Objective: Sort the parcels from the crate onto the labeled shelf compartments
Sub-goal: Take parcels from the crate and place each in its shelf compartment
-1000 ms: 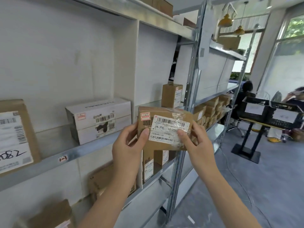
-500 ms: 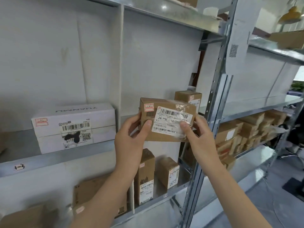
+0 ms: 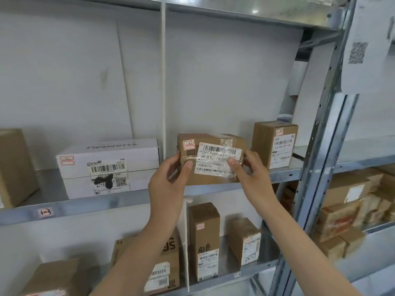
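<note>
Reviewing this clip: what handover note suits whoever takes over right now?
Left hand grips the taped brown parcel at its left end; right hand at its right end.
It is at the middle shelf's front edge, right of the white divider, beside an upright brown box.
Not released; whether it rests on the shelf is unclear.
Left: seat it, let go. Crate not in view.

Parcel storeroom, metal shelving (image 3: 316,133), labelled cardboard parcels (image 3: 274,144), compartment tag (image 3: 44,212)
</note>
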Tool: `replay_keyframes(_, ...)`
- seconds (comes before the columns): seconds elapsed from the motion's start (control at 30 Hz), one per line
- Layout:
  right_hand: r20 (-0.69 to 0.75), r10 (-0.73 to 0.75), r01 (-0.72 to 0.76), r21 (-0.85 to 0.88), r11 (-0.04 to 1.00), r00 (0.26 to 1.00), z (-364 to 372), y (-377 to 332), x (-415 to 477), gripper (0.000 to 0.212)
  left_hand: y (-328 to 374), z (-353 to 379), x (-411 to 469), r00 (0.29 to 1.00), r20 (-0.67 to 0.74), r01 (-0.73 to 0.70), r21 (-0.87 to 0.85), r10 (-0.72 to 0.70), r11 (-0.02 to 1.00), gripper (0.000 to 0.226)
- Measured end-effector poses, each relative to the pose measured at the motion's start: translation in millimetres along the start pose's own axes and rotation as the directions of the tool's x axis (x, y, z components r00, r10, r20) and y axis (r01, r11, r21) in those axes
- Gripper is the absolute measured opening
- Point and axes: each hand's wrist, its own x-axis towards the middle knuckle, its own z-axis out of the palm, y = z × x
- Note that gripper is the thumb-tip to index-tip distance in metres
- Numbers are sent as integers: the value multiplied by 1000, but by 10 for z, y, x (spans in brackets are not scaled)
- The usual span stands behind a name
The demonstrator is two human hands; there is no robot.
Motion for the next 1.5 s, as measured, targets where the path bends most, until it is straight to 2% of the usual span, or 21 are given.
replay_keyframes(0.57, -1, -51, 51, 93, 994, 999, 41, 250, 143, 33, -187, 101, 34, 998, -42, -41, -9, 40, 999, 31)
replay_keyframes(0.87, 5, -65, 64, 68, 996, 998, 76, 331, 160, 32, -299, 139, 13, 998, -29, -60, 36, 61, 998, 36)
replay_keyframes(1.1, 18, -110, 110, -37, 993, 994, 135, 433, 199, 30, -400, 143, 44, 995, 15, -100, 164, 99, 981, 38)
replay_keyframes(1.23, 31, -102, 103, -15, 995, 994, 134, 441, 246, 33, -430, 156, 103, 991, 19, -129, 323, 130, 938, 36)
replay_keyframes(1.5, 53, -118, 118, -1, 993, 992, 163, 468, 280, 40, -343, 188, 117, 994, 33, -108, 404, 104, 908, 28)
